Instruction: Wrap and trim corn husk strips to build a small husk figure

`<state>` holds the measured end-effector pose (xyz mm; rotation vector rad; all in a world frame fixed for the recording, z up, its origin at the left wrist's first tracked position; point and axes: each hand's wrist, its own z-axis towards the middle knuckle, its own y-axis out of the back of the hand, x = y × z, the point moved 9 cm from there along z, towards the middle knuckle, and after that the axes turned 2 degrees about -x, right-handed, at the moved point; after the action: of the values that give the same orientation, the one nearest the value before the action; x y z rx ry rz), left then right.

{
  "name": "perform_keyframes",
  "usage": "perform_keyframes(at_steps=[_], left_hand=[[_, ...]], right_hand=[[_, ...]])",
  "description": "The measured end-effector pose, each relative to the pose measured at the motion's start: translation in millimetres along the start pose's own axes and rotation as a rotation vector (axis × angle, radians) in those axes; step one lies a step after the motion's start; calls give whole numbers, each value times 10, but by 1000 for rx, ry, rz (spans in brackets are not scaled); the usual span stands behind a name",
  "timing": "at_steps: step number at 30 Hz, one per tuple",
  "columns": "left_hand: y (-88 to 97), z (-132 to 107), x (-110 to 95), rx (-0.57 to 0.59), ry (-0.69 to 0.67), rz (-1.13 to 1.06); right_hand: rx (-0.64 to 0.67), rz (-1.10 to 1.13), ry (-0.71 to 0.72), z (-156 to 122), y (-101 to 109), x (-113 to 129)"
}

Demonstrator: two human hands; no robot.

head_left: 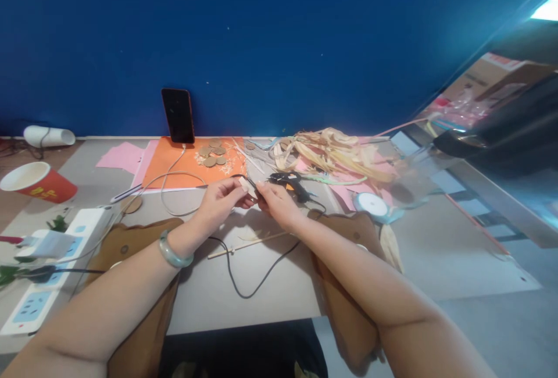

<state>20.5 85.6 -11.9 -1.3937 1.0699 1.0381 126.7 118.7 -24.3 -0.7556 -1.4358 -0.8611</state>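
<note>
My left hand [220,199] is closed, pinching a small pale flat piece [244,184] between thumb and fingers. Close against it, my right hand [279,204] is closed too, its fingertips at a thin dark item [251,181] whose kind I cannot make out. Both hands meet over the middle of the table, and part of what they grip is hidden by the fingers. Just behind the right hand lies a black tool with an orange part [290,185], mostly covered. Below the hands lie a thin wooden stick [253,245] and a looping black cable [244,295].
A phone [178,115] leans on the blue partition [270,46]. Wooden discs [210,161] lie on orange paper [161,163]. Dried husk strips [331,148] are heaped behind right, near a white roll [374,204]. At left stand a paper cup [50,183] and a power strip [32,306]. Brown pads [344,267] lie under my forearms.
</note>
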Motion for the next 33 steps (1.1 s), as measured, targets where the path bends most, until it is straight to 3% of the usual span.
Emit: perform_keyframes(at_steps=[9,33], left_hand=[[-20,-13,-26,8,15,107],[-48,19,42,81,-21,149]], right_hand=[[-7,-35,-4,-29,-18,40],[43,-109,38,-27,-65,55]])
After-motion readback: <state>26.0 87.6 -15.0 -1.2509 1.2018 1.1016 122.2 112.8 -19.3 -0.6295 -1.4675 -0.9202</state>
